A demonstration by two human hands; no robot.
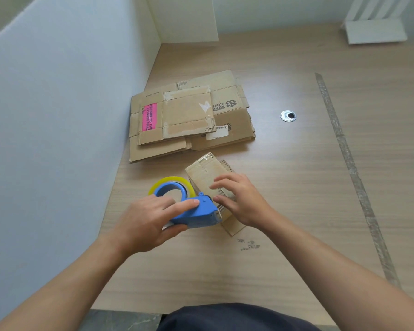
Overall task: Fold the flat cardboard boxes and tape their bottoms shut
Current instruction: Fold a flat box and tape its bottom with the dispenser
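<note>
The left hand point(151, 220) grips the tape dispenser point(196, 216), just left of the box point(203, 173). The right hand point(243, 200), fingers point(222, 181) spread, presses the box, which lies lengthwise up-frame.

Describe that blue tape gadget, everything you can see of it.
The tape dispenser is blue plastic, carrying a yellowish roll of tape on its round hub. Its cutter end meets the small cardboard box on the table. The left hand grips its body, index finger along the top, thumb beneath.
</note>
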